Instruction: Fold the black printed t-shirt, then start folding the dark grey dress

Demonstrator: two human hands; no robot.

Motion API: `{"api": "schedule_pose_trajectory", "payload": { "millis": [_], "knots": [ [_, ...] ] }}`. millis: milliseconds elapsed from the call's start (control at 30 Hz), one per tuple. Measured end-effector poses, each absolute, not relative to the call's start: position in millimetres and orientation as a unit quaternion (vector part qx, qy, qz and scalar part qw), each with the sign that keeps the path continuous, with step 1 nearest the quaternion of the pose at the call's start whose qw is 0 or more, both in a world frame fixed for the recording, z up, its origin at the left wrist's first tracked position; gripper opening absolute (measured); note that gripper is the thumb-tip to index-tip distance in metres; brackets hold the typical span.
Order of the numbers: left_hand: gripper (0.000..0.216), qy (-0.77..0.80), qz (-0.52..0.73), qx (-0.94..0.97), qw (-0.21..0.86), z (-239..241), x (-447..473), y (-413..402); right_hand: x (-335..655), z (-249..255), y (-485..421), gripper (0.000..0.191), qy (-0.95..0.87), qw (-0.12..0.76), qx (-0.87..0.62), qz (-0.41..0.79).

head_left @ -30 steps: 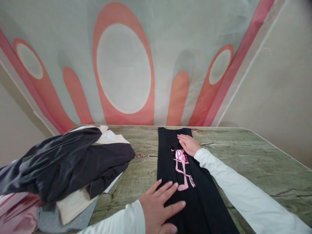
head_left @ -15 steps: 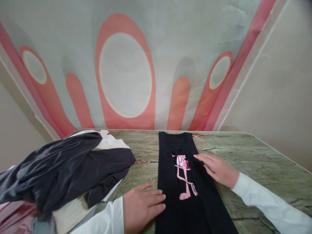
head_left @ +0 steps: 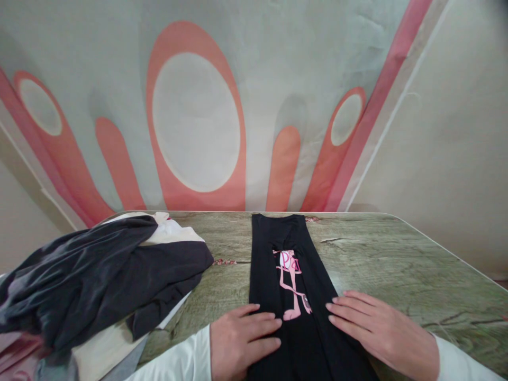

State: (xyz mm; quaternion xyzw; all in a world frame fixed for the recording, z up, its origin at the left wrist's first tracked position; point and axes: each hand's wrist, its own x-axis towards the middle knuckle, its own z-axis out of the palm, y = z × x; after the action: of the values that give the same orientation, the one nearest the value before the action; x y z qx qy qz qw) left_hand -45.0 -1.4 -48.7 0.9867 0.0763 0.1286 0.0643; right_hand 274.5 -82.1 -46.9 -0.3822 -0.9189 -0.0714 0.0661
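A black garment (head_left: pixel 265 275) with a pink cartoon print lies lengthwise on the table, its two sides folded inward so that the print shows in the gap between them. My left hand (head_left: pixel 246 338) rests on its left side near the front, fingers stretched out and flat on the cloth. On the opposite side, my right hand (head_left: pixel 377 325) lies with straight fingers, their tips touching the right folded edge. Neither hand grips the fabric. The garment's near end runs out of the bottom of the view.
To the left is a loose heap of clothes (head_left: pixel 107 275), dark grey on top, with white, cream and pink pieces beneath. The wood-patterned table (head_left: pixel 397 254) reaches back to a wall hanging (head_left: pixel 273 69) with coral shapes.
My right hand has slid toward me along the garment's right edge, from beside the top of the print to below it. My left hand has shifted slightly further onto the cloth.
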Motion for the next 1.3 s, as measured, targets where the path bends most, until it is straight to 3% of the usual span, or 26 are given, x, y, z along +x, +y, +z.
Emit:
{"api": "schedule_pose_trajectory", "payload": {
  "millis": [100, 300, 600, 800, 867, 967, 1167, 1300],
  "knots": [
    [0.047, 0.083, 0.097, 0.986, 0.108, -46, -44, 0, 273, -57, -75, 0.036, -0.903, 0.145, -0.402, -0.039],
    [0.043, 0.07, 0.092, 0.973, 0.198, -52, -44, 9, 269, -65, -76, 0.028, -0.853, 0.274, -0.434, 0.097],
    [0.032, 0.141, 0.186, 0.879, 0.415, -22, -31, 11, 268, -65, -61, 0.021, -0.734, 0.334, -0.494, 0.326],
    [0.036, 0.273, 0.318, 0.647, 0.637, -3, 11, 84, 274, -56, 6, 0.033, -0.603, 0.48, -0.569, 0.289],
    [0.03, 0.262, 0.382, 0.526, 0.713, -1, 30, 121, 274, -56, 37, 0.037, -0.553, 0.531, -0.556, 0.321],
    [0.024, 0.295, 0.384, 0.425, 0.765, -12, 51, 173, 278, -65, 81, 0.036, -0.479, 0.588, -0.529, 0.381],
    [0.016, 0.36, 0.376, 0.37, 0.77, -59, 51, 210, 298, -94, 114, 0.032, -0.414, 0.521, -0.571, 0.482],
    [0.036, 0.338, 0.393, 0.386, 0.763, -74, 42, 202, 303, -97, 110, 0.031, -0.46, 0.508, -0.562, 0.463]
  ]
}}
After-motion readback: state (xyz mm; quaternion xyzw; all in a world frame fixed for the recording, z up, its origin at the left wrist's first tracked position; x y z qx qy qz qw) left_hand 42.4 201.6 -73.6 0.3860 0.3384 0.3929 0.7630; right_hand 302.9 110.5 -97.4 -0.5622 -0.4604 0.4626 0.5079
